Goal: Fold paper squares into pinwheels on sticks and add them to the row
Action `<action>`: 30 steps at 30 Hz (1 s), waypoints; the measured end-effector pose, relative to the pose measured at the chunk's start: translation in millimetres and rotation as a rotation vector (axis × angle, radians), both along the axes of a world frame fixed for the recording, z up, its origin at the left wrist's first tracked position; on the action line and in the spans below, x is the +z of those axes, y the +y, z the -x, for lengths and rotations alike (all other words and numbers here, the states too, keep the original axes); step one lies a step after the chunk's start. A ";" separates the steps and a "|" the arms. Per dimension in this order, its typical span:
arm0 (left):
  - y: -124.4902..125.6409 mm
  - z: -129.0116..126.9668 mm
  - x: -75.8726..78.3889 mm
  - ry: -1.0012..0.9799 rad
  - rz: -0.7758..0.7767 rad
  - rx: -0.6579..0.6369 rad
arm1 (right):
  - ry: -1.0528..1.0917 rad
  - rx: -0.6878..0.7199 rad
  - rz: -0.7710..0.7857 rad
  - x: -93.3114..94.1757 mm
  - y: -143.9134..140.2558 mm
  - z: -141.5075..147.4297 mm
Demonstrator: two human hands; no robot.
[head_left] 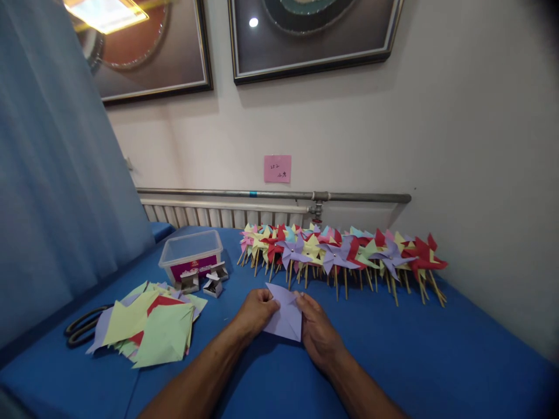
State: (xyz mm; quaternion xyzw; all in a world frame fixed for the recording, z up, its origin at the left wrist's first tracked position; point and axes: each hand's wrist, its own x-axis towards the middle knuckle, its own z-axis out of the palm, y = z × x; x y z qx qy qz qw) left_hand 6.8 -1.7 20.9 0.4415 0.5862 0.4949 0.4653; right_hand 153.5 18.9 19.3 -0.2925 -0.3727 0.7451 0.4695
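On the blue table [437, 349], near the middle of its front half, lies a lilac paper square [285, 317], partly folded, one corner pointing away from the person. Both hands work it from either side — the left hand [257, 311] has its fingertips curled and pinched on the paper's left upper edge, and the right hand [318, 333] rests along the right edge, fingers bent down onto the sheet, thumb tucked near the top fold. Just behind the hands, a long row of finished paper pinwheels [340, 253] on wooden sticks leans against the wall — red, yellow, purple, pink, green. Left of the hands sits a loose stack of coloured paper sheets [152, 329], with black scissors [82, 327] at its far-left edge. Behind the stack stands a clear plastic box [191, 253], small open cartons [205, 281] beside it.
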 end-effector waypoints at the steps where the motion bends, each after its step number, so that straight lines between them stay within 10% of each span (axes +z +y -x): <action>1: -0.8 -0.2 1.8 0.007 0.004 0.012 | -0.016 0.004 -0.007 -1.2 -0.3 0.6; 30: -7.7 -10.3 9.9 -0.162 0.031 -0.001 | -0.492 -0.215 -0.274 -18.6 14.4 1.3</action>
